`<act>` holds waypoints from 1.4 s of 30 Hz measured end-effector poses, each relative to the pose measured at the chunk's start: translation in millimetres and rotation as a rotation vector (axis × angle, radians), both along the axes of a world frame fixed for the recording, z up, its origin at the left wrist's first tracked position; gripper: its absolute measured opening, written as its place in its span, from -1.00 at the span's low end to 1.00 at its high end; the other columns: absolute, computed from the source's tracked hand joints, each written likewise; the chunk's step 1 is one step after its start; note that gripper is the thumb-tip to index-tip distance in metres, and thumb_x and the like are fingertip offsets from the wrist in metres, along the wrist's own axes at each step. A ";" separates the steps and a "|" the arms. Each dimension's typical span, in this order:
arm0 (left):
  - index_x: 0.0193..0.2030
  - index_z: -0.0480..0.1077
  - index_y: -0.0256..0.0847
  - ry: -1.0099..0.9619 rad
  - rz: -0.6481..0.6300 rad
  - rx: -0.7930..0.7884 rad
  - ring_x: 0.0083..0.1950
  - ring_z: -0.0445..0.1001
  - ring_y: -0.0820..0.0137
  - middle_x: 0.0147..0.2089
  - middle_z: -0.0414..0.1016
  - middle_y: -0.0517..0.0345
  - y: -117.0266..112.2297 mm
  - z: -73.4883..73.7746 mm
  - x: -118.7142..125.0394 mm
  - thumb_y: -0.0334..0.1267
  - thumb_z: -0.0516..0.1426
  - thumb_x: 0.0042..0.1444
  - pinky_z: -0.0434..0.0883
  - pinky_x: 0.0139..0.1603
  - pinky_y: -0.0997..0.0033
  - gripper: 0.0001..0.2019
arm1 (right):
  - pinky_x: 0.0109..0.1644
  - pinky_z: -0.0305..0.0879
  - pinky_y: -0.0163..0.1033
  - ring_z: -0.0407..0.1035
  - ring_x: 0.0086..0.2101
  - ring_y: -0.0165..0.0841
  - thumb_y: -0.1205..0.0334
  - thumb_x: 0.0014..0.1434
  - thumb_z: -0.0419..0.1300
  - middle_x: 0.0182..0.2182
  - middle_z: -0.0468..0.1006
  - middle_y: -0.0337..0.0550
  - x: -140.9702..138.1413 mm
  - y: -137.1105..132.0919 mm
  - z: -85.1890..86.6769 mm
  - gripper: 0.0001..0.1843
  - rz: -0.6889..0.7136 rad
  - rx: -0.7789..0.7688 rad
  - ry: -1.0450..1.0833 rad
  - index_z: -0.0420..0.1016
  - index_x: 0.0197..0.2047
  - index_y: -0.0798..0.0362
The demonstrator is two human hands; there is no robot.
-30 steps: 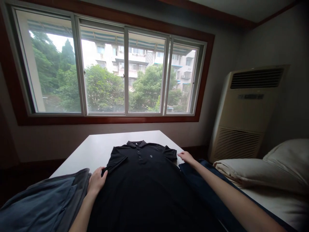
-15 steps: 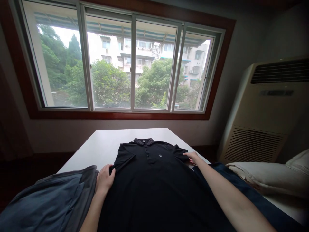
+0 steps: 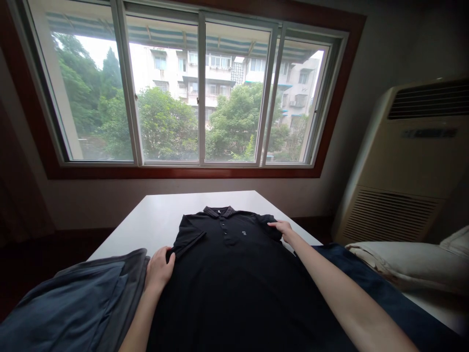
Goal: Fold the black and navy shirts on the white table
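Black polo shirt (image 3: 227, 288) spread flat on worktop (image 3: 161, 220); left hand (image 3: 158, 270) closed on sleeve hem (image 3: 186, 243), right hand (image 3: 283, 229) open on opposite sleeve (image 3: 273, 222) (keeps cloth flat).

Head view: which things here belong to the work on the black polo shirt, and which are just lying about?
In use: black polo shirt; left hand; right hand.

Lying about: grey-blue garment; navy cloth; pillow; white table; floor-standing air conditioner.

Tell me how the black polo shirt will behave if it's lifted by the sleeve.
The black polo shirt will probably droop and fold at once, since it lies soft and limp under the left hand. The thin-looking knit suggests it is light for its size. The collar looks likely to hold its shape slightly better.
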State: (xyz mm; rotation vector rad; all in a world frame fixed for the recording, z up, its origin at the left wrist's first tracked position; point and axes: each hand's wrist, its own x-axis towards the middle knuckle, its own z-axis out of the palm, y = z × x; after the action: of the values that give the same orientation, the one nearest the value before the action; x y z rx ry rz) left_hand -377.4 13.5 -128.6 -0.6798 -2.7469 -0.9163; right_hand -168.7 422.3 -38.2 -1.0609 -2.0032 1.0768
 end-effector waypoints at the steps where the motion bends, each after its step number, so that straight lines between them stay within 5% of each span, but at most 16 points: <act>1: 0.01 0.37 -0.18 0.001 -0.001 -0.001 0.16 0.38 0.21 0.11 0.46 0.02 -0.1 -0.5 -0.3 -0.20 -0.03 0.23 0.26 0.16 0.23 -0.71 | -0.24 0.34 -0.20 0.46 -0.32 -0.23 0.19 -0.08 0.32 -0.41 0.58 -0.01 -2.4 -1.3 -1.5 -0.68 0.029 0.038 -0.042 0.58 -0.24 0.19; 9: 0.00 0.36 -0.20 -0.010 -0.012 -0.014 0.15 0.39 0.20 0.10 0.46 0.00 -1.5 6.0 2.2 -0.19 -0.04 0.23 0.27 0.15 0.24 -0.71 | 0.13 0.08 -0.08 0.27 0.02 -0.18 0.36 0.03 0.16 -0.12 0.55 -0.10 -9.9 -16.0 -22.8 -0.53 0.297 0.471 -0.451 0.52 0.04 -0.04; 18: 0.02 0.35 -0.20 -0.035 -0.011 -0.011 0.18 0.36 0.20 0.12 0.44 -0.01 -1.5 6.4 3.2 -0.19 -0.05 0.24 0.24 0.18 0.21 -0.70 | 0.15 -0.04 -0.12 0.22 0.04 -0.20 0.45 0.17 -0.02 -0.04 0.45 -0.01 3.9 -32.6 -34.0 -0.50 0.448 0.796 -0.702 0.44 0.13 -0.04; 34: 0.02 0.35 -0.20 -0.041 -0.028 -0.014 0.17 0.37 0.18 0.11 0.45 -0.02 -2.9 8.4 4.5 -0.18 -0.05 0.23 0.26 0.18 0.20 -0.69 | 0.07 0.22 -0.18 0.36 -0.03 -0.20 0.58 0.11 -0.06 -0.04 0.47 0.06 41.5 -49.3 -36.3 -0.49 0.460 0.932 -0.752 0.46 0.06 0.11; 39: 0.05 0.33 -0.23 -0.057 -0.030 -0.037 0.20 0.34 0.18 0.14 0.42 -0.04 -3.3 9.0 4.2 -0.18 -0.07 0.24 0.24 0.20 0.20 -0.66 | 0.26 0.15 -0.06 0.24 0.18 -0.07 0.62 0.05 -0.05 0.18 0.33 0.29 59.7 -88.3 -53.2 -0.37 0.452 0.908 -0.804 0.32 0.22 0.31; 42: 0.13 0.30 -0.27 -0.070 -0.016 -0.069 0.24 0.30 0.18 0.20 0.38 -0.06 -2.6 10.1 5.0 -0.15 -0.08 0.25 0.20 0.24 0.20 -0.61 | 0.33 0.11 -0.06 0.13 0.26 -0.10 0.63 0.01 -0.03 0.28 0.19 0.23 91.5 -126.5 -62.6 -0.26 0.500 0.849 -0.748 0.20 0.31 0.30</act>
State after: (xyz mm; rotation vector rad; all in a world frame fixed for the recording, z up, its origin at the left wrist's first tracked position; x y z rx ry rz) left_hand -372.4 10.9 -118.6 -0.6952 -2.8502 -0.8683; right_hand -77.2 295.8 -100.8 -0.5140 -2.9922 -0.1155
